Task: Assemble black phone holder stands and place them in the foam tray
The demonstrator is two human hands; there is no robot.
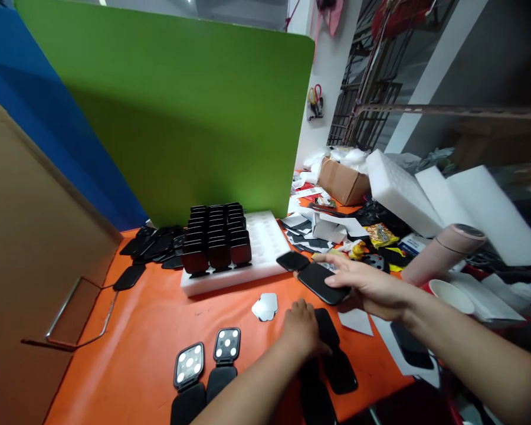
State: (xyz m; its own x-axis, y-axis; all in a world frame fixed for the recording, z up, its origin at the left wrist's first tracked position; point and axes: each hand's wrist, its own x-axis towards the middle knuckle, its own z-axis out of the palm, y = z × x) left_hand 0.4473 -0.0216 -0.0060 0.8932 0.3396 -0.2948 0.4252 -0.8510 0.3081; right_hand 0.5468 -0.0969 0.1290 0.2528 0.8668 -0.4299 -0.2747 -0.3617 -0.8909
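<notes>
My right hand [358, 283] grips a black two-panel hinged piece [318, 283] above the orange table, thumb on top of the nearer panel. The farther, smaller panel points toward the white foam tray [223, 284]. Lower and to the left, my left hand [301, 330] is closed, fingers curled down, against the left side of another black hinged piece [340, 370] lying on the table. Whatever its fingertips hold is hidden. Just beyond it lie white, mirror-like square plates [265, 307]. Two opened hinged pieces with white adhesive dots [189, 364] lie at the front.
Rows of black panels [216, 251] stand in the foam tray. A pile of black pieces [157, 245] lies left of it. Right are a pink flask [445, 252], a paper cup [451, 295], a phone-like black slab [411, 345] and foam blocks [402, 192]. A green partition [194, 112] rises behind.
</notes>
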